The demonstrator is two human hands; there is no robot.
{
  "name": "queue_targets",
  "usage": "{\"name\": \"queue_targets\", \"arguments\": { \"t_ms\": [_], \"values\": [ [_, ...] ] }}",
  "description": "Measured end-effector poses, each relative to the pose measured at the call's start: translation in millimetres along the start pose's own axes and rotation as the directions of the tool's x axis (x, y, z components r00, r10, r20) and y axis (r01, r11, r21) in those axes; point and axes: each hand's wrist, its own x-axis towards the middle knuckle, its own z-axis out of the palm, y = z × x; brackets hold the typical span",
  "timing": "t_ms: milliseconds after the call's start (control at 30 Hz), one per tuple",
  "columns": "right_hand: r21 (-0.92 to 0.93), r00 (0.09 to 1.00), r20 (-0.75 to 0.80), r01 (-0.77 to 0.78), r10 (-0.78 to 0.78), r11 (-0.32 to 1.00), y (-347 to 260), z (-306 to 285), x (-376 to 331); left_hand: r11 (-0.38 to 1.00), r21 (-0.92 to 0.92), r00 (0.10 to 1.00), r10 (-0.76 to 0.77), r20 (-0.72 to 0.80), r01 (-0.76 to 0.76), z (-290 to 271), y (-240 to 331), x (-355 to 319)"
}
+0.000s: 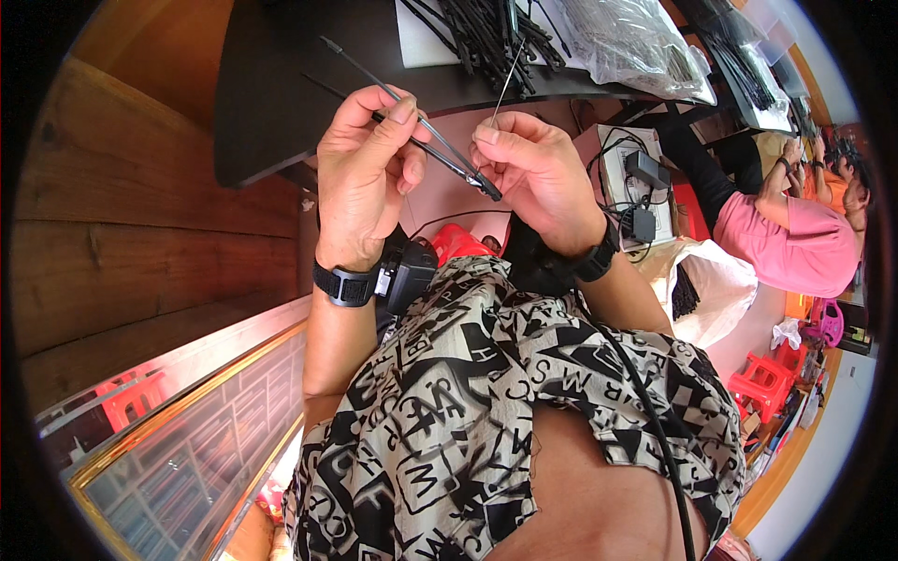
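Note:
My left hand (369, 154) is closed round two long, thin dark rods (362, 70). They stick out beyond its fingers to the upper left and come together at a black end (486, 184) by my right fingertips. In my right hand (538, 168), thumb and forefinger pinch a thin, needle-like metal rod (508, 82) that points up toward the table. Its lower tip is close to the black end, and I cannot tell whether they touch. Both hands are raised in front of the dark table's (281, 103) near edge.
Several black rods (486, 42) lie heaped on white sheeting, beside a clear plastic bag (631, 47). Right of my hands, a white box (622, 168) bears black adapters and cables. A white sack (716, 285) stands below it. Another person in pink (790, 238) sits farther right. Wooden boards (150, 210) rise on the left.

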Motion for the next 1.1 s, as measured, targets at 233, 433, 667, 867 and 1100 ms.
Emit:
{"name": "queue_targets", "arguments": {
  "t_ms": [233, 433, 667, 867, 1100],
  "values": [
    [0.011, 1.000, 0.007, -0.007, 0.007, 1.000, 1.5, 2.1, 0.9, 0.999, 0.002, 0.999, 0.034, 0.000, -0.034, 1.1, 1.3, -0.9],
    [-0.105, 0.993, -0.071, 0.090, -0.097, 0.990, -0.6, 0.8, 0.1, 0.997, 0.067, 0.999, 0.048, -0.008, -0.047, 1.4, 4.5, -4.0],
    [-0.080, 0.998, -0.014, 0.060, -0.061, 0.995, -3.9, 3.3, -0.1, 0.982, 0.141, 0.992, 0.126, -0.001, -0.125, 4.5, 2.6, -2.5],
    [0.023, 1.000, 0.020, 0.001, -0.001, 1.000, 0.5, 7.6, -3.6, 0.979, 0.134, 0.987, 0.146, 0.064, -0.154, 3.8, 2.4, -2.1],
    [0.013, 0.999, 0.036, -0.002, 0.002, 1.000, 4.2, 8.9, -4.9, 0.991, 0.036, 0.991, 0.131, 0.036, -0.132, 2.2, 3.2, -3.4]
  ]
}}
